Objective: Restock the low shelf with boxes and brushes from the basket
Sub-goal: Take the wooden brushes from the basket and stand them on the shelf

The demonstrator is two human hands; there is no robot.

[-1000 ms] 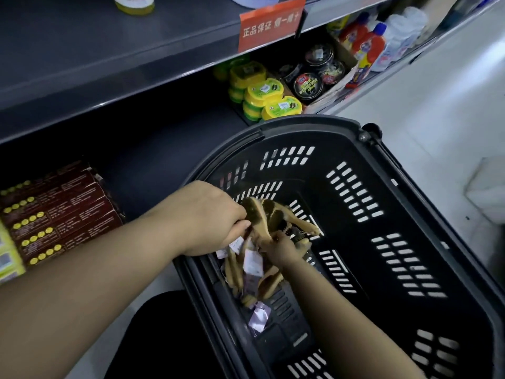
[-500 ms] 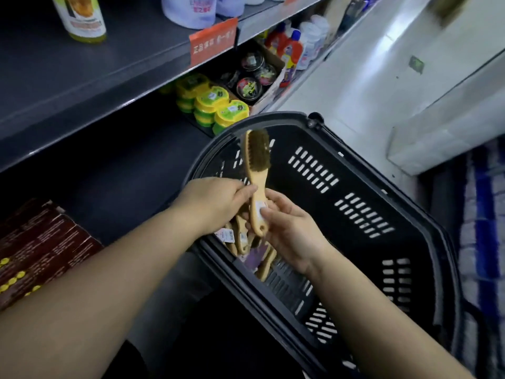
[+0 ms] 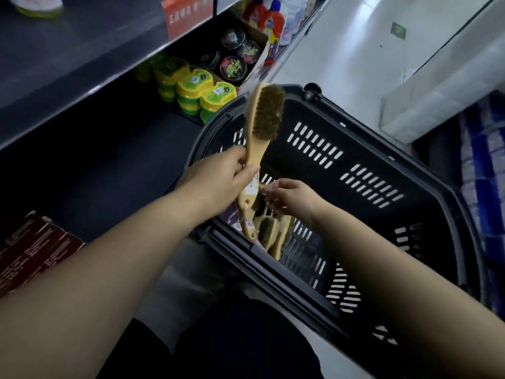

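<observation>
Gripping wooden brush (image 3: pixel 266 116), left hand (image 3: pixel 218 181) fingers (image 3: pixel 251 169) curled (tag (image 3: pixel 252 187) illegible), right hand (image 3: pixel 293 199) grasp unclear.

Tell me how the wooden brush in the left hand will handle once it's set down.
Probably stiff: the brush stands straight up from the left hand with no droop. Likely light, since one hand's grip on the handle holds it up. Its long, flattish shape suggests it won't roll.

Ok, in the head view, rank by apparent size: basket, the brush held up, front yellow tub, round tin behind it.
1. basket, largest by far.
2. brush, nearer the camera.
3. yellow tub and round tin: about alike, the tin farther back, so unranked.
</observation>
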